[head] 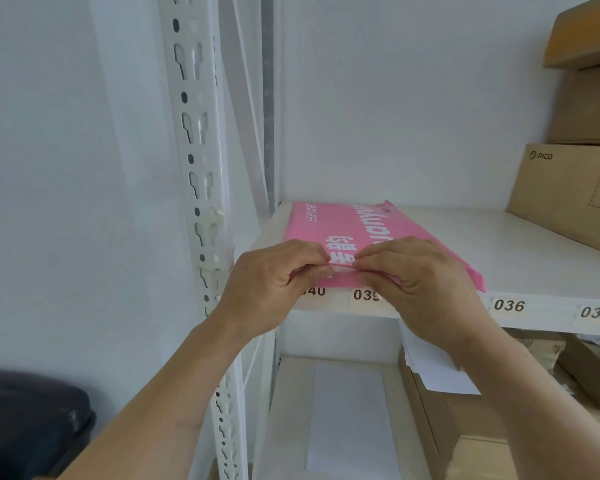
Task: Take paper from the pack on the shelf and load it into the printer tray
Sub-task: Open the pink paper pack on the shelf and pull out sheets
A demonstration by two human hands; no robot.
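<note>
A pink paper pack (pixel 347 226) with white lettering lies flat on the white shelf (pixel 499 237), its near end at the shelf's front edge. My left hand (pixel 267 285) and my right hand (pixel 420 275) both pinch the wrapper at that near end, fingertips almost touching in the middle. The far end of the wrapper looks torn. No printer tray is in view.
Brown cardboard boxes (pixel 568 192) stand at the right of the shelf. A white slotted upright (pixel 201 188) rises at the left. Number labels (pixel 509 305) line the shelf's front. Below are loose white sheets (pixel 347 417) and more boxes (pixel 465 431). A dark object (pixel 32 424) sits bottom left.
</note>
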